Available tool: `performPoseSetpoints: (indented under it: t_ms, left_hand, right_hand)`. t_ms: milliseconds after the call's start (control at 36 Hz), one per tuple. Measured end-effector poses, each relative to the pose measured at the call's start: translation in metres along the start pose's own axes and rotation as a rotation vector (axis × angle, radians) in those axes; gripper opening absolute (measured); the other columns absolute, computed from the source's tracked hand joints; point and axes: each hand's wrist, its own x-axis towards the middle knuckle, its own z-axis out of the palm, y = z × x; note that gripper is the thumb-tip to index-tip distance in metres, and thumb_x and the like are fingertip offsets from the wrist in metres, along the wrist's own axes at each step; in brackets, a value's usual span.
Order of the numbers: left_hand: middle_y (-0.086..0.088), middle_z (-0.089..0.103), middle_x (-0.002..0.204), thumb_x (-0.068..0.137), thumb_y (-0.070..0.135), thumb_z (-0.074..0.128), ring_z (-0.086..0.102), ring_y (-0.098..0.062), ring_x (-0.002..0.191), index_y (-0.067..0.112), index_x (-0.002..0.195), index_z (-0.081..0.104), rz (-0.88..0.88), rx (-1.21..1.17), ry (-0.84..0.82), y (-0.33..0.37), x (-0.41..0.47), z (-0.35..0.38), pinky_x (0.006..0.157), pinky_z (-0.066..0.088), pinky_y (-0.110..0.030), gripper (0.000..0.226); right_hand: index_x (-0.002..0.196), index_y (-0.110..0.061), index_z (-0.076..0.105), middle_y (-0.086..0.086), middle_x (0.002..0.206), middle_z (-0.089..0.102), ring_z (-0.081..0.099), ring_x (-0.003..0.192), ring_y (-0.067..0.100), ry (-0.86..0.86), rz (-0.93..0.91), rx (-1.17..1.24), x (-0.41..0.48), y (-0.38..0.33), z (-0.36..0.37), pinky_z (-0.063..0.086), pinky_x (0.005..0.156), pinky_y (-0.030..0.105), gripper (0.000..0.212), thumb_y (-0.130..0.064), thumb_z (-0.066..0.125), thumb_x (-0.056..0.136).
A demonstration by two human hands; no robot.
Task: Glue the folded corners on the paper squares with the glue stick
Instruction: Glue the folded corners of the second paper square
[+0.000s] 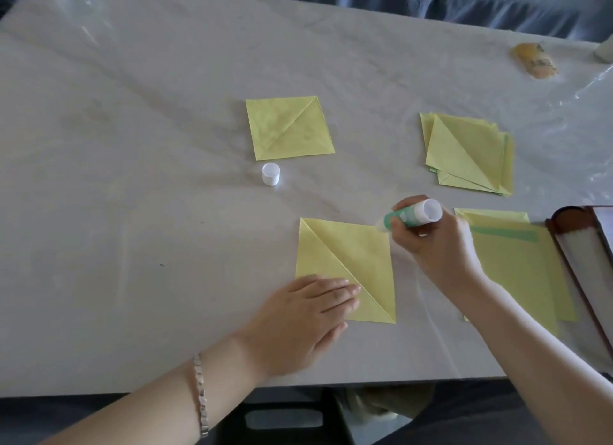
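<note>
A yellow paper square [351,255] with a diagonal fold lies near the table's front edge. My left hand [305,318] lies flat with straight fingers on its lower left part, pressing it down. My right hand [438,242] grips a green and white glue stick [411,216], whose tip touches the square's upper right corner. The white cap [271,174] stands apart on the table, to the upper left. Another folded yellow square [289,128] lies behind the cap.
A stack of several folded yellow squares [469,152] sits at the right. Flat yellow sheets [517,265] lie under my right forearm, beside a dark red box [583,262] at the right edge. The table [132,179] is covered in clear plastic film. An orange object [534,61] lies far right.
</note>
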Motion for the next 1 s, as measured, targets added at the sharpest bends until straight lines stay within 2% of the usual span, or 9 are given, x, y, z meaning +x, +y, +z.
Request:
performPoseSetpoints:
  t_ms: [83, 306, 389, 472, 556, 611, 722, 833, 1000]
  left_hand:
    - [0.003, 0.062, 0.126, 0.092, 0.028, 0.038, 0.051, -0.010, 0.120, 0.015, 0.117, 0.067, -0.042, 0.029, -0.011, 0.005, 0.006, -0.003, 0.102, 0.033, -0.025, 0.040]
    - [0.000, 0.063, 0.124, 0.090, 0.028, 0.040, 0.053, -0.013, 0.119, 0.010, 0.117, 0.067, -0.063, 0.062, 0.007, 0.009, 0.006, 0.001, 0.101, 0.034, -0.028, 0.042]
    - [0.000, 0.062, 0.126, 0.090, 0.028, 0.041, 0.048, -0.013, 0.120, 0.010, 0.119, 0.065, -0.060, 0.054, 0.006, 0.008, 0.006, 0.000, 0.102, 0.031, -0.028, 0.042]
    - [0.000, 0.062, 0.125, 0.090, 0.028, 0.041, 0.047, -0.013, 0.120, 0.010, 0.119, 0.065, -0.055, 0.036, 0.006, 0.008, 0.007, -0.003, 0.102, 0.029, -0.026, 0.042]
    - [0.001, 0.063, 0.125, 0.091, 0.031, 0.039, 0.052, -0.013, 0.120, 0.012, 0.119, 0.066, -0.069, 0.033, -0.019, 0.008, 0.005, -0.004, 0.102, 0.029, -0.026, 0.043]
    - [0.003, 0.063, 0.126, 0.091, 0.032, 0.039, 0.052, -0.012, 0.120, 0.014, 0.119, 0.066, -0.081, 0.023, -0.027, 0.007, 0.005, -0.004, 0.102, 0.029, -0.026, 0.043]
    - [0.002, 0.060, 0.129, 0.092, 0.033, 0.039, 0.048, -0.013, 0.123, 0.017, 0.119, 0.066, -0.078, -0.008, -0.035, 0.007, 0.003, -0.004, 0.105, 0.027, -0.026, 0.041]
    - [0.000, 0.056, 0.134, 0.092, 0.036, 0.039, 0.043, -0.014, 0.128, 0.020, 0.119, 0.065, -0.055, -0.003, -0.063, 0.006, 0.001, -0.005, 0.108, 0.024, -0.027, 0.040]
    - [-0.001, 0.054, 0.136, 0.093, 0.037, 0.037, 0.046, -0.015, 0.129, 0.020, 0.120, 0.064, -0.049, 0.010, -0.092, 0.006, -0.001, -0.006, 0.108, 0.025, -0.028, 0.042]
  right_hand:
    - [0.077, -0.022, 0.058, -0.010, 0.058, 0.053, 0.049, 0.053, -0.004, 0.003, -0.022, -0.052, -0.006, -0.007, -0.011, 0.037, 0.053, 0.004, 0.016, -0.010, 0.068, 0.076]
    - [0.067, -0.029, 0.057, -0.002, 0.055, 0.057, 0.047, 0.049, 0.006, -0.268, 0.003, -0.106, -0.050, 0.005, -0.013, 0.038, 0.048, 0.012, 0.018, -0.020, 0.073, 0.067]
    - [0.069, -0.034, 0.056, -0.008, 0.069, 0.060, 0.048, 0.053, 0.007, -0.260, 0.010, -0.099, -0.054, 0.009, -0.010, 0.038, 0.050, 0.012, 0.013, -0.030, 0.066, 0.061]
    - [0.063, -0.037, 0.052, 0.000, 0.062, 0.058, 0.046, 0.052, 0.006, -0.240, -0.026, -0.085, -0.051, 0.011, -0.007, 0.037, 0.050, 0.010, 0.023, -0.023, 0.070, 0.064]
    - [0.068, -0.025, 0.056, -0.009, 0.053, 0.053, 0.044, 0.052, 0.001, -0.231, -0.012, -0.049, -0.045, 0.012, -0.006, 0.035, 0.051, 0.007, 0.027, -0.004, 0.073, 0.068]
    - [0.071, -0.017, 0.059, -0.014, 0.051, 0.051, 0.044, 0.050, -0.001, -0.224, 0.012, -0.013, -0.039, 0.012, -0.006, 0.035, 0.051, 0.006, 0.018, -0.007, 0.073, 0.069]
    - [0.074, -0.013, 0.061, -0.013, 0.053, 0.045, 0.042, 0.048, -0.001, -0.188, 0.002, -0.011, -0.027, 0.010, -0.003, 0.034, 0.050, 0.005, 0.014, -0.019, 0.068, 0.065]
    - [0.077, -0.010, 0.060, -0.006, 0.057, 0.047, 0.042, 0.048, -0.001, -0.168, 0.000, -0.033, -0.015, 0.011, 0.001, 0.034, 0.051, 0.006, 0.013, -0.002, 0.071, 0.073]
    - [0.082, -0.006, 0.062, 0.005, 0.068, 0.053, 0.042, 0.052, 0.002, -0.144, 0.028, -0.036, -0.001, 0.014, 0.002, 0.034, 0.051, 0.008, 0.010, -0.009, 0.070, 0.078]
